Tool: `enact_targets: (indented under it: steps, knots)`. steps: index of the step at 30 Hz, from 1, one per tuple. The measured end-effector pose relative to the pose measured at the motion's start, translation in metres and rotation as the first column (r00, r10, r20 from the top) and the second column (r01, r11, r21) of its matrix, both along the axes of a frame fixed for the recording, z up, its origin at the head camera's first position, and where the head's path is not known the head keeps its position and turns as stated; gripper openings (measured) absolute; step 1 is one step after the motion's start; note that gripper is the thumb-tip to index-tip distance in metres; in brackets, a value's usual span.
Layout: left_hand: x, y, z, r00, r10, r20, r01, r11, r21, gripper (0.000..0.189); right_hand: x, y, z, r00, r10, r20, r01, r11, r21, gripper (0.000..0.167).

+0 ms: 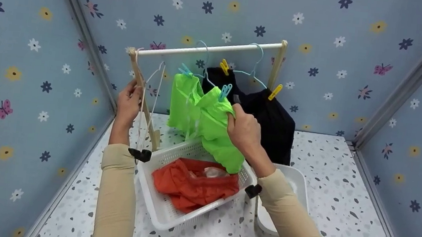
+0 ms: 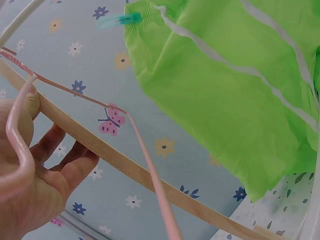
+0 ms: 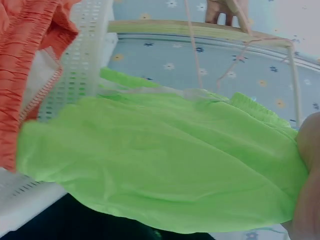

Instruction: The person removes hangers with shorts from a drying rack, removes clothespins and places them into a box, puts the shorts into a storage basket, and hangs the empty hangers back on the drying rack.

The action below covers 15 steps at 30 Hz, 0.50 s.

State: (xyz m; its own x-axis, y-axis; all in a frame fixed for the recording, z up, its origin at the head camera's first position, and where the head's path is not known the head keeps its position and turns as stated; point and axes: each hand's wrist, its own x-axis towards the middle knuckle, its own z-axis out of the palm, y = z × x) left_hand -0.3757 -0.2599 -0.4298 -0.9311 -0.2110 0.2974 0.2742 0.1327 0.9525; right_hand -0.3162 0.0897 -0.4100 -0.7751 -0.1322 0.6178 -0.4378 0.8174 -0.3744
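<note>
Bright green shorts (image 1: 214, 123) hang from a light blue hanger (image 1: 206, 59), fastened at the waistband by blue clothespins (image 1: 225, 92). My right hand (image 1: 244, 129) pinches their waistband near the right-hand clothespin. The lower leg of the shorts droops over a white basket (image 1: 161, 217). At the left, my left hand (image 1: 128, 100) grips the wooden post (image 2: 115, 160) of a clothes rack, thumb and fingertips against the wood. A pale pink hanger (image 2: 150, 165) hangs at that end of the rack, crossing in front of the left palm in the left wrist view.
Orange-red shorts (image 1: 196, 187) lie in the basket. Behind the green shorts, a black garment (image 1: 277, 125) hangs by yellow clothespins (image 1: 275, 92) under the white rail (image 1: 238, 49). A white tray (image 1: 302, 183) sits right of the basket, partly behind my right forearm. Flowered walls (image 1: 22, 87) enclose the space.
</note>
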Motion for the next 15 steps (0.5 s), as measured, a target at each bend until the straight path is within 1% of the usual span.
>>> enact_targets:
  steps: [2, 6, 8, 11, 15]
  knots:
    - [-0.003, 0.001, 0.0, 1.0, 0.003, -0.008, -0.003, 1.0, -0.016, 0.048, 0.004, 0.006, 0.005, 1.0, 0.001, -0.012, -0.001, 1.0, -0.006, 0.016]
    - [-0.004, 0.001, 0.0, 0.999, 0.027, -0.021, -0.028, 0.998, -0.056, 0.048, 0.008, 0.015, 0.013, 1.0, -0.002, -0.018, 0.001, 1.0, -0.01, 0.016]
    - [-0.003, 0.001, 0.001, 1.0, 0.025, -0.017, -0.026, 0.998, -0.052, 0.049, 0.011, 0.019, 0.017, 1.0, 0.001, -0.024, -0.001, 1.0, -0.012, 0.016]
    - [0.0, 0.001, 0.002, 1.0, 0.005, 0.001, -0.005, 1.0, -0.009, 0.051, 0.015, 0.024, 0.022, 1.0, 0.022, -0.023, -0.022, 1.0, -0.013, 0.015]
    - [0.009, 0.004, 0.01, 1.0, -0.017, 0.022, 0.016, 1.0, 0.02, 0.05, 0.023, 0.031, 0.026, 0.998, 0.05, -0.024, -0.05, 0.999, -0.006, 0.014]
